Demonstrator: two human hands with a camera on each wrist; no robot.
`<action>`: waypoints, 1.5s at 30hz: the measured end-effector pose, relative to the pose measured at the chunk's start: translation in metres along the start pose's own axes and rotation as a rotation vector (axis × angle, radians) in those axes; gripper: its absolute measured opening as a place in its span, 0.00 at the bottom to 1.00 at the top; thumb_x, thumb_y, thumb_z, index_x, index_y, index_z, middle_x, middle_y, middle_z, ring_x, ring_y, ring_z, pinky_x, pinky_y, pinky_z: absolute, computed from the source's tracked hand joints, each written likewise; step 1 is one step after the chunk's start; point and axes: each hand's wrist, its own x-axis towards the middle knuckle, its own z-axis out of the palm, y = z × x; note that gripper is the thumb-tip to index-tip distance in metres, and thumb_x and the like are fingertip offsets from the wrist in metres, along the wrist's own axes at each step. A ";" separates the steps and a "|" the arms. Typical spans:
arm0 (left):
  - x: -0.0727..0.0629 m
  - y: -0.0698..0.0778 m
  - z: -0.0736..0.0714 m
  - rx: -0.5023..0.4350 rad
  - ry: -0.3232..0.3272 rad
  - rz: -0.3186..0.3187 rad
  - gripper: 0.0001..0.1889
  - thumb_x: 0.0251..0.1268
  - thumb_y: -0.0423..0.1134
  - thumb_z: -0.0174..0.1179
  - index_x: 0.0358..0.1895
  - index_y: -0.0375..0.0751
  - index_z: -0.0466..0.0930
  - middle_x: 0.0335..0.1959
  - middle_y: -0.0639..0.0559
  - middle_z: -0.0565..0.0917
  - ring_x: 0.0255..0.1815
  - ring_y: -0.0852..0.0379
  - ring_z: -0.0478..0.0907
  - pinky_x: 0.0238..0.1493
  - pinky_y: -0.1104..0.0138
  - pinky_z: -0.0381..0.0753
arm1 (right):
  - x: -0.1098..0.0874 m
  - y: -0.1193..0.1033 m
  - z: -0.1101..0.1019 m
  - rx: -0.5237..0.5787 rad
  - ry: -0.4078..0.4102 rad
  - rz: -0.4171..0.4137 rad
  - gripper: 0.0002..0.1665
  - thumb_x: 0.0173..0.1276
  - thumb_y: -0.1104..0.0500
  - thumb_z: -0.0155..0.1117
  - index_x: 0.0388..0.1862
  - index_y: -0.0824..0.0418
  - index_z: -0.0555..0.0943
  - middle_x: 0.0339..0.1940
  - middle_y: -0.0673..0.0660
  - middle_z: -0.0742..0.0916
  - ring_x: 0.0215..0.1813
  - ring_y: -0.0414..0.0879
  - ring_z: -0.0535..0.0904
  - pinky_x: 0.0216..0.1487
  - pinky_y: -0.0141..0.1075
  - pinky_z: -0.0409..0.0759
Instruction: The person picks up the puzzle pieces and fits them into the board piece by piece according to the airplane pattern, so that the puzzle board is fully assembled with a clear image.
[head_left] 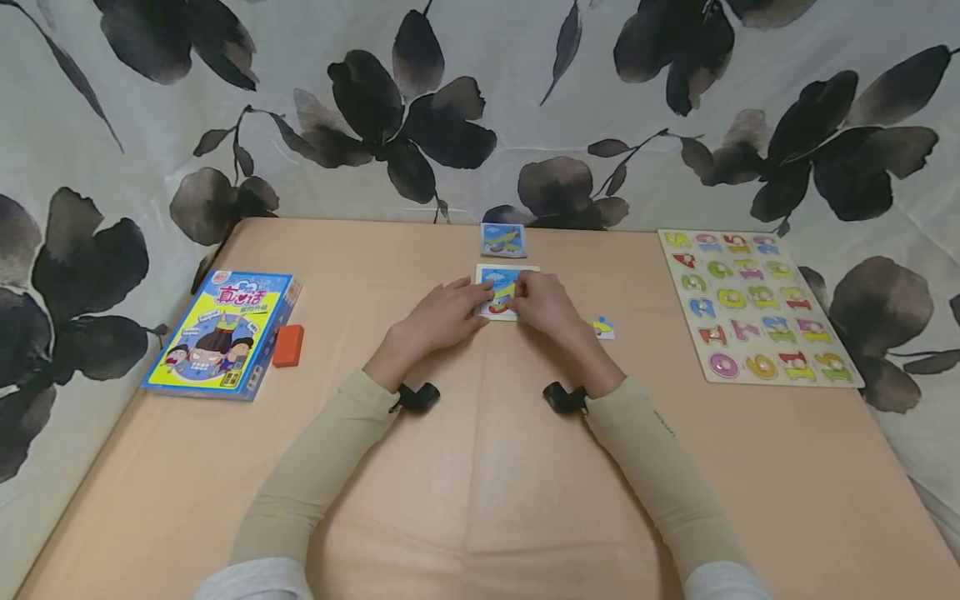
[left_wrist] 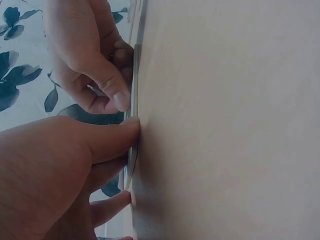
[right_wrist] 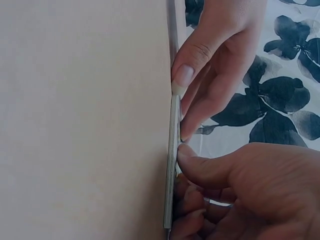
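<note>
A small white-bordered picture puzzle board [head_left: 497, 275], blue with yellow and red, lies between my hands. My left hand [head_left: 442, 317] holds its left side, thumb at the near edge and fingers over the picture. From the right, my right hand [head_left: 551, 308] has thumb and index finger brought together at the board's right part, pinching what looks like a puzzle piece that its fingers mostly hide. Both wrist views catch the board edge-on, the left one showing its thin edge [left_wrist: 135, 75] beside the thumbs. A loose yellow and blue puzzle piece [head_left: 603, 328] lies right of my right hand.
Behind the board sits another small blue picture card [head_left: 502, 240]. To the left are a blue and yellow box [head_left: 221, 333] and an orange block [head_left: 288, 346]. A white sheet [head_left: 757, 308] of colourful figures lies at the right. Floral cloth [head_left: 517, 67] hangs beyond the table.
</note>
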 end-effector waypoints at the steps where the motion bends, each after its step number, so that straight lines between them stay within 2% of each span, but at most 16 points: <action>1: 0.000 0.000 0.000 -0.001 0.001 0.000 0.29 0.76 0.48 0.53 0.76 0.46 0.64 0.79 0.54 0.62 0.81 0.44 0.55 0.75 0.38 0.57 | 0.000 0.001 0.000 0.001 -0.005 -0.005 0.09 0.69 0.58 0.66 0.32 0.62 0.77 0.28 0.56 0.79 0.34 0.49 0.73 0.31 0.34 0.65; 6: 0.000 -0.001 0.003 0.012 0.009 0.009 0.29 0.76 0.48 0.53 0.76 0.47 0.62 0.78 0.52 0.64 0.80 0.43 0.56 0.74 0.38 0.58 | 0.001 0.004 0.000 0.003 -0.006 -0.033 0.09 0.67 0.59 0.67 0.32 0.62 0.77 0.26 0.55 0.79 0.33 0.49 0.72 0.31 0.34 0.65; 14: -0.003 0.002 0.003 0.151 -0.036 0.050 0.27 0.79 0.50 0.47 0.78 0.59 0.59 0.80 0.52 0.58 0.80 0.41 0.55 0.72 0.37 0.61 | 0.001 0.011 -0.007 0.017 -0.057 -0.047 0.09 0.67 0.57 0.67 0.34 0.62 0.79 0.28 0.55 0.80 0.32 0.48 0.72 0.31 0.34 0.68; 19: -0.004 0.005 0.004 0.196 -0.057 0.042 0.27 0.79 0.53 0.45 0.78 0.63 0.56 0.81 0.53 0.55 0.81 0.41 0.54 0.72 0.37 0.61 | 0.000 0.022 -0.020 0.135 -0.156 -0.040 0.08 0.70 0.58 0.62 0.40 0.63 0.81 0.30 0.56 0.80 0.30 0.47 0.75 0.31 0.32 0.73; 22: -0.003 0.006 0.006 0.207 -0.069 0.034 0.27 0.79 0.54 0.44 0.78 0.64 0.55 0.82 0.54 0.54 0.81 0.41 0.53 0.73 0.38 0.60 | -0.004 0.031 -0.033 0.171 -0.170 0.005 0.10 0.72 0.58 0.60 0.45 0.63 0.81 0.33 0.58 0.81 0.31 0.49 0.77 0.32 0.32 0.76; 29: -0.003 0.010 0.007 0.173 -0.083 0.016 0.28 0.79 0.54 0.43 0.78 0.66 0.53 0.83 0.55 0.50 0.82 0.42 0.49 0.75 0.38 0.55 | -0.025 0.061 -0.070 0.074 -0.084 0.052 0.11 0.72 0.58 0.60 0.49 0.62 0.81 0.41 0.61 0.80 0.41 0.53 0.75 0.38 0.36 0.74; 32: -0.003 0.009 0.007 0.161 -0.089 0.018 0.28 0.79 0.54 0.43 0.79 0.65 0.53 0.83 0.55 0.50 0.83 0.41 0.48 0.76 0.38 0.55 | -0.037 0.077 -0.080 0.005 -0.111 0.032 0.13 0.68 0.63 0.63 0.50 0.65 0.81 0.44 0.63 0.80 0.46 0.55 0.73 0.43 0.40 0.75; 37: -0.003 0.007 0.008 0.147 -0.088 0.020 0.28 0.79 0.55 0.44 0.78 0.66 0.54 0.82 0.55 0.51 0.82 0.41 0.48 0.76 0.38 0.54 | -0.055 0.087 -0.084 -0.146 -0.228 -0.005 0.27 0.59 0.65 0.73 0.58 0.63 0.79 0.51 0.63 0.79 0.52 0.57 0.73 0.54 0.46 0.79; 39: -0.003 0.005 0.007 0.153 -0.079 0.012 0.28 0.79 0.55 0.44 0.78 0.67 0.54 0.82 0.56 0.51 0.82 0.41 0.49 0.76 0.38 0.54 | -0.059 0.085 -0.082 -0.150 -0.240 -0.008 0.29 0.58 0.64 0.74 0.60 0.61 0.78 0.51 0.63 0.79 0.52 0.57 0.73 0.56 0.48 0.79; 42: -0.004 0.003 0.005 0.163 -0.065 0.001 0.28 0.79 0.54 0.44 0.78 0.67 0.54 0.82 0.56 0.51 0.82 0.42 0.49 0.76 0.39 0.54 | -0.060 0.081 -0.081 -0.111 -0.213 0.009 0.27 0.60 0.66 0.72 0.58 0.61 0.77 0.50 0.64 0.80 0.51 0.57 0.74 0.55 0.47 0.77; 45: -0.004 0.002 0.005 0.156 -0.069 0.012 0.28 0.79 0.54 0.43 0.78 0.66 0.53 0.82 0.56 0.51 0.83 0.42 0.48 0.76 0.38 0.54 | -0.060 0.080 -0.080 -0.070 -0.208 0.061 0.26 0.60 0.65 0.72 0.57 0.63 0.75 0.49 0.65 0.80 0.49 0.56 0.74 0.50 0.43 0.77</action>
